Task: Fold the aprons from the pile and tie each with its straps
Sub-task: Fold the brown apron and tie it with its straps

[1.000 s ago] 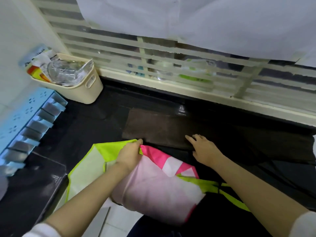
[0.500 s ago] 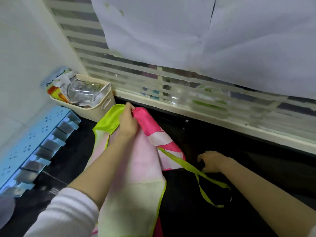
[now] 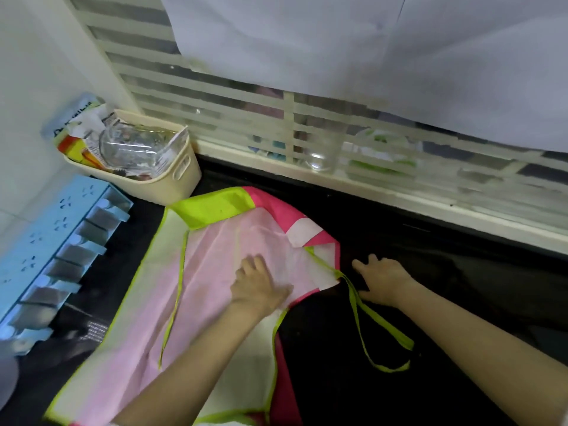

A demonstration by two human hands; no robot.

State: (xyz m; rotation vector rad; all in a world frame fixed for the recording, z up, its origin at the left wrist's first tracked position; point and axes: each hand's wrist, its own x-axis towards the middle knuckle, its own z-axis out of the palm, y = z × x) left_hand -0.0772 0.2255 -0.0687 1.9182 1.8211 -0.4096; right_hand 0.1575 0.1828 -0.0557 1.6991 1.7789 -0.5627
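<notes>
Tally on the one dark counter [image 3: 399, 241]: one apron [image 3: 209, 272], pink with lime trim, and two lime straps showing on it, one thin strap [image 3: 176, 299] lying across the pink cloth and one looped strap [image 3: 390, 329] off its right edge. Two hands in view, one left hand [image 3: 258, 287] and one right hand [image 3: 384, 281]; one cream basket [image 3: 181, 176], with several packets inside that overlap too much to count; one blue rack [image 3: 46, 241]. Behind the window slats, one clear glass [image 3: 321, 152]; the other items there are too blurred to count.
</notes>
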